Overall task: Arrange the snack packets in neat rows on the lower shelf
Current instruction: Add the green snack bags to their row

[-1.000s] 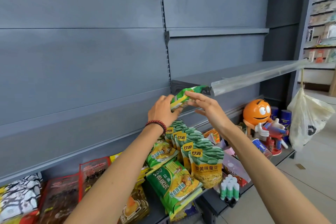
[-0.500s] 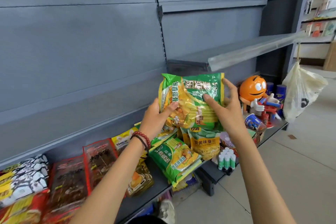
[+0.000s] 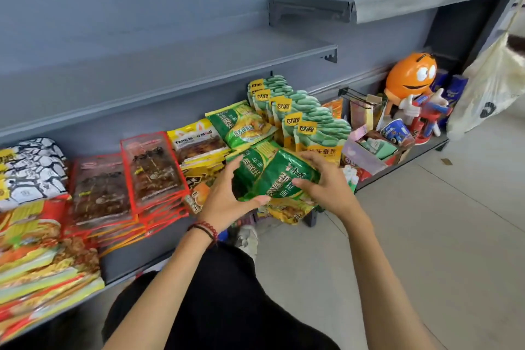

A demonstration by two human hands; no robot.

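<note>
Between both hands I hold a green noodle packet [image 3: 279,176] over the front edge of the lower shelf [image 3: 136,253]. My left hand [image 3: 227,199] grips its left and bottom side, my right hand [image 3: 326,182] its right side. Another green packet [image 3: 241,125] lies flat just behind. A row of green-and-yellow bean packets [image 3: 301,113] stands upright to the right. Yellow packets [image 3: 199,142], red-edged clear packets [image 3: 153,170] and black-and-white packets [image 3: 31,170] fill the shelf to the left.
A bare grey shelf [image 3: 199,65] hangs above the packets. At the right end stand an orange candy figure [image 3: 409,79], a small cardboard box [image 3: 372,153] and blue cans. A white plastic bag [image 3: 488,88] hangs at far right. The tiled floor [image 3: 426,221] lies to the right.
Both hands brought the green packet down from the upper shelf edge to just over the lower shelf's front. The view tilted downward.
</note>
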